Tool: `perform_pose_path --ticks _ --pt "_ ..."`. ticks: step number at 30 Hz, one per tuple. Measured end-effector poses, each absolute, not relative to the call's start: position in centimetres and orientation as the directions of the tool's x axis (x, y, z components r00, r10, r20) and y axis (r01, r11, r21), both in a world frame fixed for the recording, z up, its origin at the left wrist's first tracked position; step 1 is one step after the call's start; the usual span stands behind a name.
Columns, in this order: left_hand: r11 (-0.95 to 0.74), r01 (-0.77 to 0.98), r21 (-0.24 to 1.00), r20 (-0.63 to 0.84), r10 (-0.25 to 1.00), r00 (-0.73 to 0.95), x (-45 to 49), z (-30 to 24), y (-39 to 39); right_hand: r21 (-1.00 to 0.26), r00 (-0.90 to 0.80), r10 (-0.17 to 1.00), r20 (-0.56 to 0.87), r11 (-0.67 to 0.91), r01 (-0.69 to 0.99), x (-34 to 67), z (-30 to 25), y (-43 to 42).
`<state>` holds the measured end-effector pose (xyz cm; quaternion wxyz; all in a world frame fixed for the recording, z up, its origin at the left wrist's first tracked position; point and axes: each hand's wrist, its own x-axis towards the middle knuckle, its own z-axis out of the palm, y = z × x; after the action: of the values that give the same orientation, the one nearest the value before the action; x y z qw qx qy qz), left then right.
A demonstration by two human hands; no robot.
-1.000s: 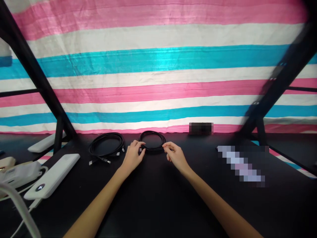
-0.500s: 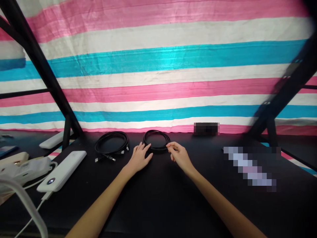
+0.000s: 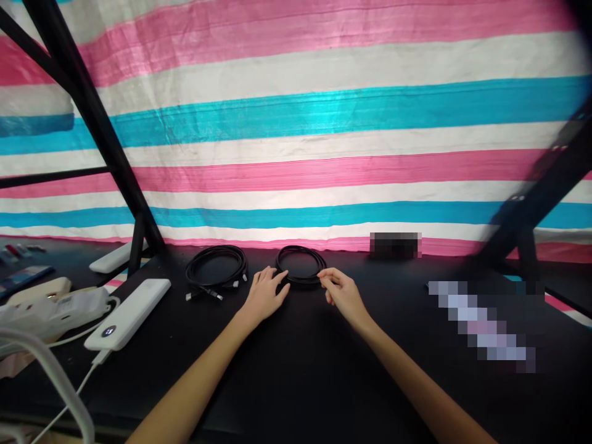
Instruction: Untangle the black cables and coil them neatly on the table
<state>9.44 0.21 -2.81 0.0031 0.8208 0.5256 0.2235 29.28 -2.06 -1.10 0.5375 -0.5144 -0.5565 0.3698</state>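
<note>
A coiled black cable (image 3: 301, 248) lies on the black table, a single round loop in front of me. My left hand (image 3: 266, 295) rests palm down at the coil's left side, fingers spread, with its index fingertip by the lower left of the loop. At the coil's right edge, my right hand (image 3: 343, 291) has thumb and forefinger pinched together on the cable; the exact point of grip is partly hidden. Left of my left hand lies a second black cable coil (image 3: 217, 248), its several silver-ended plugs (image 3: 216, 296) pointing toward me.
A white power bank (image 3: 132, 314) with a white cord lies to the left, beside a white power strip (image 3: 78, 310). Blurred-out items (image 3: 481, 327) lie at the right, and a dark blurred box (image 3: 394, 245) stands at the back. Black frame posts (image 3: 99, 132) flank a striped sheet.
The whole view has shifted slightly, so everything appears a little further right. Both hands keep nearly the same pose around the coil.
</note>
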Motion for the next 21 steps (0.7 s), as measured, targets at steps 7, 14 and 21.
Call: perform_pose_path --ticks 7,14,21 --pt "-0.451 0.853 0.261 0.307 0.877 0.370 9.1 -2.8 0.5 -0.964 0.100 0.972 0.213 0.192 0.185 29.2 -1.1 -2.2" --pt "-0.434 0.865 0.251 0.308 0.883 0.354 8.7 -2.4 0.9 -0.966 0.107 0.973 0.203 0.181 0.183 29.1 -1.1 -2.1" --pt "0.041 0.987 0.158 0.433 0.895 -0.106 4.7 -1.3 2.5 -0.958 0.102 0.968 0.232 0.209 0.196 29.2 -1.5 -2.0"
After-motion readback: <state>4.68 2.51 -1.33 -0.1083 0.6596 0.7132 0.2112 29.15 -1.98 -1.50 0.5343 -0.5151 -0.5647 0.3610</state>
